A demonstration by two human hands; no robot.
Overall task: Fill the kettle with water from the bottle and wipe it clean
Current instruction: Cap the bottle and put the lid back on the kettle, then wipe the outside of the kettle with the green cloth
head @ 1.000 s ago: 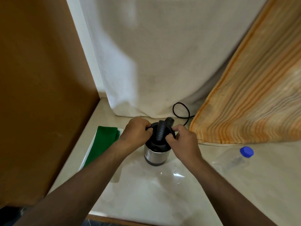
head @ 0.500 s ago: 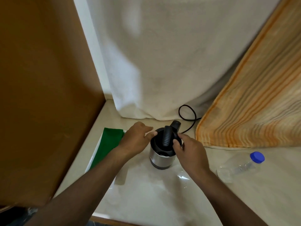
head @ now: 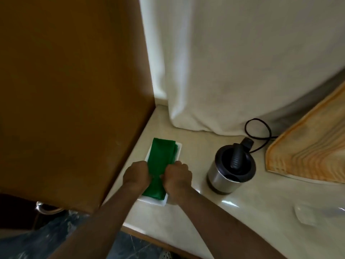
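Observation:
A folded green cloth (head: 162, 157) lies in a white tray (head: 178, 146) at the counter's left side. My left hand (head: 137, 173) grips the cloth's left edge and my right hand (head: 177, 175) grips its right edge, both with fingers closed on the fabric. The steel kettle (head: 218, 176), with black lid and handle, stands upright to the right of my hands, apart from them. A clear plastic bottle (head: 317, 214) lies at the lower right, partly cut off and blurred.
A brown cabinet wall (head: 74, 90) rises directly left of the tray. A white curtain (head: 242, 62) hangs behind. An orange striped cloth (head: 308, 150) lies right of the kettle, with the black cord (head: 257, 128) looped behind. The counter's front edge (head: 149, 238) is near.
Both hands left the kettle's lid and moved left onto the green cloth, closing on it. The view swung left, so the kettle and bottle now sit further right.

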